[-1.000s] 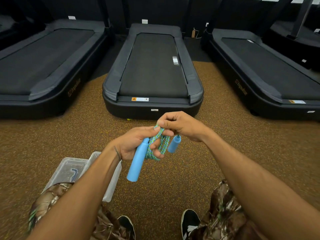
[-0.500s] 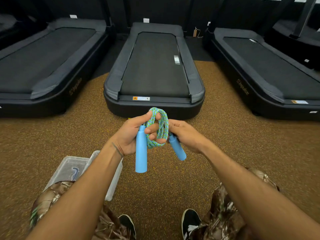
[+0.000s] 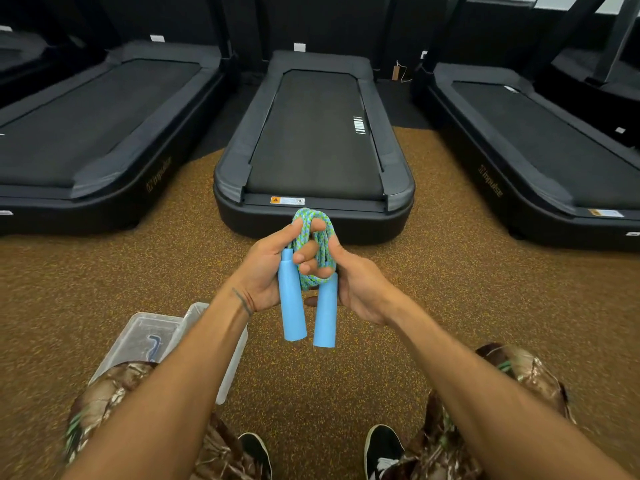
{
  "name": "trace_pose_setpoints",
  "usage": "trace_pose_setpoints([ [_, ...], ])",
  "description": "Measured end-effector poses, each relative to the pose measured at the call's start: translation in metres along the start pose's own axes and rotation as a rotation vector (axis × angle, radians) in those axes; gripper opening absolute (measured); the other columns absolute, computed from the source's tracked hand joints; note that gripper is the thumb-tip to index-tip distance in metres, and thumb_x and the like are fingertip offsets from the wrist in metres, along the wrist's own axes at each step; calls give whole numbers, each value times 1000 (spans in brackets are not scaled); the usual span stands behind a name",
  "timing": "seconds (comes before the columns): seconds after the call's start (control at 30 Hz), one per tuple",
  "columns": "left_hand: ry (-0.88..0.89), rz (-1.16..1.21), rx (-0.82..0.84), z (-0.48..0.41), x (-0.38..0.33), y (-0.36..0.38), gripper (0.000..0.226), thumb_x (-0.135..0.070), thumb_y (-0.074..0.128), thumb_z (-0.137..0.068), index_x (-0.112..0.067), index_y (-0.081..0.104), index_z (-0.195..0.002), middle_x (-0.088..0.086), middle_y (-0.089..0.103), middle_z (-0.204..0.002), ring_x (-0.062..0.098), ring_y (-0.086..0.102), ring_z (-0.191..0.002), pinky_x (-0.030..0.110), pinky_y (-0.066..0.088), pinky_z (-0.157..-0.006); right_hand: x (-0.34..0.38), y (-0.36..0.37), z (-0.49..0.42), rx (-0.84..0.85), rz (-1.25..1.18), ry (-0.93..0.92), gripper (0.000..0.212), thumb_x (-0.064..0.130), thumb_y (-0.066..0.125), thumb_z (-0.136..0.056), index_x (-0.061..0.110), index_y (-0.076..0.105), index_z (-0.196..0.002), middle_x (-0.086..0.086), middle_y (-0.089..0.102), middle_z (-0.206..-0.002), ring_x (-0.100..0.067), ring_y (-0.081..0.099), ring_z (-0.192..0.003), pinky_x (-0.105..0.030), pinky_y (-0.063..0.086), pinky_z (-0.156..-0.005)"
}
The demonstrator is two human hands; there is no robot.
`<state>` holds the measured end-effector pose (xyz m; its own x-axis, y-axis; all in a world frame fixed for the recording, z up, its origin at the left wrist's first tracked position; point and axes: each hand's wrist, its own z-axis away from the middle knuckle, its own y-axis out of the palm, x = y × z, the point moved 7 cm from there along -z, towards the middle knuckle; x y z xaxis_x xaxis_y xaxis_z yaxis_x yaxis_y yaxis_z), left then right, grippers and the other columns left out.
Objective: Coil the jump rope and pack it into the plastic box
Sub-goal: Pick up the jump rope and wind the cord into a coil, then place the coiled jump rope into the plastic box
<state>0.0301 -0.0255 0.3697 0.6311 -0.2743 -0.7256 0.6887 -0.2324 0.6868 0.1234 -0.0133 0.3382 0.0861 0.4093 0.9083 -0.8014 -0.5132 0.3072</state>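
Head view showed three dark treadmills [image 3: 313, 147] lined up on a speckled brown floor [image 3: 450, 299]. A clear plastic box [image 3: 221, 355] sat on that floor at lower left, partly behind the left forearm. Above the floor, the left hand [image 3: 266, 271] and right hand [image 3: 360, 285] held the coiled jump rope [image 3: 317, 244], fingers [image 3: 308, 252] clamped through its loops. Its two blue handles [image 3: 292, 299] hung side by side, nearly touching.
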Motion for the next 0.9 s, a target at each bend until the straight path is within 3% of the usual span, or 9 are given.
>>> trace_pose_setpoints([
  [0.07, -16, 37, 15, 0, 1, 0, 33, -37, 45, -99, -10, 62, -107, -1, 37, -52, 11, 45, -45, 38, 57, -75, 1, 4, -1, -10, 9, -25, 51, 51, 53, -92, 19, 60, -131, -14, 67, -115, -31, 65, -103, -58, 56, -88],
  [0.13, -14, 36, -4, 0, 2, -6, 30, -36, 50, -98, -9, 60, -105, -1, 39, -52, 13, 47, -47, 38, 58, -75, 2, 7, -2, -21, 58, -59, 38, 40, 48, -101, 19, 59, -131, -11, 66, -107, -26, 65, -96, -53, 59, -82],
  [0.27, 53, -149, -100, 3, -5, -22, 9, -17, 62, -94, -8, 60, -98, 2, 47, -58, 14, 53, -53, 30, 56, -63, 0, 6, -9, -56, 101, -93, 32, 26, 47, -104, 9, 55, -131, 3, 70, -86, -9, 68, -75, -40, 61, -67],
  [0.37, 40, -160, -136, 8, -9, -27, 18, -10, 56, -93, -7, 62, -110, 4, 47, -59, 11, 50, -48, 22, 51, -52, 0, 11, -16, -71, 68, -101, 27, 23, 48, -104, 10, 57, -125, 0, 73, -87, -13, 70, -73, -38, 60, -63],
  [0.53, 124, -52, -211, 12, -20, -35, 20, -10, 56, -88, -6, 62, -107, -2, 45, -53, 8, 46, -41, 24, 53, -60, 12, 14, -28, -77, -69, -133, 9, 19, 54, -101, 13, 58, -104, -3, 61, -78, -15, 63, -65, -38, 56, -68],
  [0.6, 120, -88, -263, 10, -22, -39, 18, -11, 60, -87, -3, 64, -102, -1, 48, -52, 9, 49, -40, 24, 54, -57, 11, 14, -32, -56, -2, -135, 9, 19, 57, -100, 12, 57, -107, -3, 58, -77, -14, 62, -65, -40, 56, -68],
  [0.73, 69, -386, -297, 9, -26, -45, 9, -6, 66, -89, 1, 64, -94, 4, 57, -56, 13, 56, -46, 25, 54, -55, 9, 11, -35, -52, 231, -145, 16, 23, 64, -96, 12, 59, -106, 0, 56, -71, -9, 56, -58, -24, 50, -51],
  [0.8, 95, -325, -326, 9, -28, -51, 7, -10, 63, -90, -4, 65, -90, -1, 49, -51, 10, 51, -43, 24, 54, -54, 11, 4, -37, -90, 213, -122, 16, 21, 65, -95, 9, 61, -105, 2, 54, -67, -13, 55, -61, -23, 49, -50],
  [0.9, 149, -145, -391, 8, -22, -60, 15, -17, 60, -92, -5, 62, -82, -5, 40, -46, 6, 45, -38, 27, 57, -58, 7, 2, -45, -97, 60, -80, 36, 19, 65, -93, -3, 60, -121, -11, 53, -81, -23, 58, -70, -26, 53, -55],
])
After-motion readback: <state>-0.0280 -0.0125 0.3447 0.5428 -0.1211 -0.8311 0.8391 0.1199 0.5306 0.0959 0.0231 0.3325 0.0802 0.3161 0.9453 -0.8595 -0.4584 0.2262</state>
